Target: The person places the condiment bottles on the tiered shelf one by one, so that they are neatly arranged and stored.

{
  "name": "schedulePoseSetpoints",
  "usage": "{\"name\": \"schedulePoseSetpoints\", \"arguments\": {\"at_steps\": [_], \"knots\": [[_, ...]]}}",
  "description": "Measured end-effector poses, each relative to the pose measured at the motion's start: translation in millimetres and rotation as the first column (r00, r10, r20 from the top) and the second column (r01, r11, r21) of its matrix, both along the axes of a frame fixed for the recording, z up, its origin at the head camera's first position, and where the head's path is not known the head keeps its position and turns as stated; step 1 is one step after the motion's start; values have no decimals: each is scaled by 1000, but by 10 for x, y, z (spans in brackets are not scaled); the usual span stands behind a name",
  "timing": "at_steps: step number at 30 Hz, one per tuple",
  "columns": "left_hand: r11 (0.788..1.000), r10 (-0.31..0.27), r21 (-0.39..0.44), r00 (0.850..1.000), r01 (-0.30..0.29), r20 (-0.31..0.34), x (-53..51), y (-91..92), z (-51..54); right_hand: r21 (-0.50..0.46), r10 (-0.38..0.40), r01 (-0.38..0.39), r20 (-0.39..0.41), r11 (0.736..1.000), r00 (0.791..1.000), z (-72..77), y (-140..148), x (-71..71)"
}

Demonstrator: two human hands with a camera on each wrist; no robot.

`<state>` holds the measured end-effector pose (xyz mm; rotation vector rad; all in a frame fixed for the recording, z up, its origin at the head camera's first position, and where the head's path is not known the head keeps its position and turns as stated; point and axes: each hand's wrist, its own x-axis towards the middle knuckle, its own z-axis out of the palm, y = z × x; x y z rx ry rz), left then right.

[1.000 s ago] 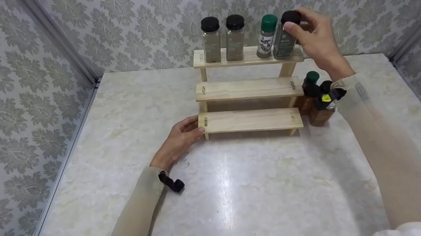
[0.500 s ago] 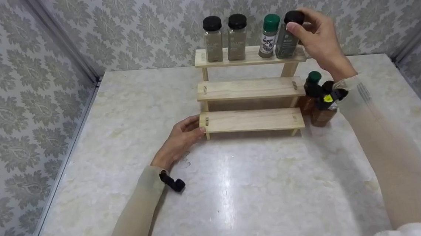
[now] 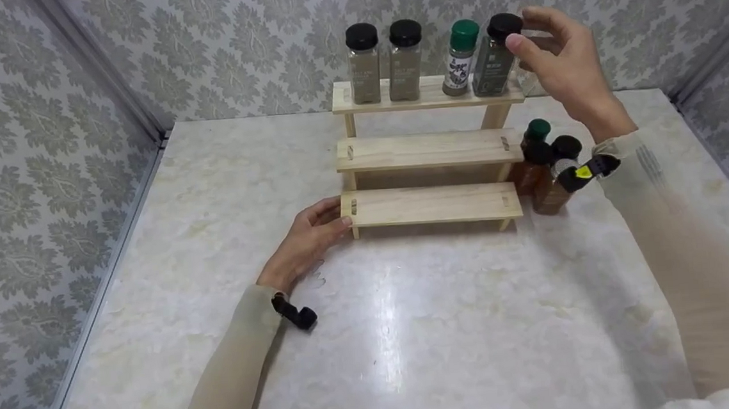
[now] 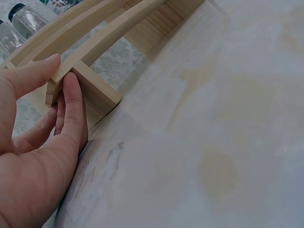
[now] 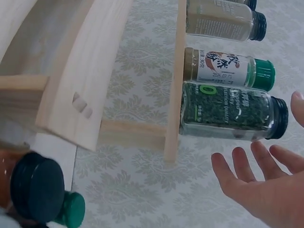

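A three-step wooden rack [image 3: 432, 204] stands on the table. My left hand [image 3: 303, 242] grips the left end of its lowest shelf, thumb on top and fingers beneath, as the left wrist view shows. On the top shelf, at the right, stands a black-capped jar of dark green flakes [image 3: 493, 67]. My right hand [image 3: 563, 65] is beside its cap with fingers spread apart; in the right wrist view the hand [image 5: 266, 185] holds nothing. A green-capped bottle [image 3: 459, 63] is just left of that jar, and two black-capped jars [image 3: 365, 73] stand further left.
Several bottles with reddish-brown contents [image 3: 550, 196], one with a green cap [image 3: 537, 129], stand on the table against the rack's right side, below my right forearm. Patterned wall covering [image 3: 289, 49] rises behind the rack. The middle shelf [image 3: 428, 150] bears nothing.
My right hand has let go of the dark green jar and moved slightly right, its fingers apart. The jar stands on the top shelf. My left hand keeps its grip on the rack.
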<state>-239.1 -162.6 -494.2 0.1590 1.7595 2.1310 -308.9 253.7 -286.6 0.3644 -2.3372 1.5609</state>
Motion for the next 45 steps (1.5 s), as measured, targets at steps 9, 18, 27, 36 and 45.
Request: {"name": "schedulePoseSetpoints", "arguments": {"at_steps": [9,18,27,36,45], "knots": [[1000,8,-22,1000,-8,1,-8,-8,-3,94,10,-8,-13,996,1000,-61,278,315],[1000,9,6,1000,-9,27,4,-13,2,141,-10,8,13,990,1000,-322,567,601],[1000,7,-8,1000,-6,19,14,-20,-3,157,-15,9,33,988,999,-674,805,776],[1000,-3,6,1000,2,18,-6,12,7,168,-48,38,54,985,997,-1006,1024,930],[1000,-5,-25,1000,5,9,0,-4,-6,125,-59,45,109,991,992,-1351,1104,990]]}}
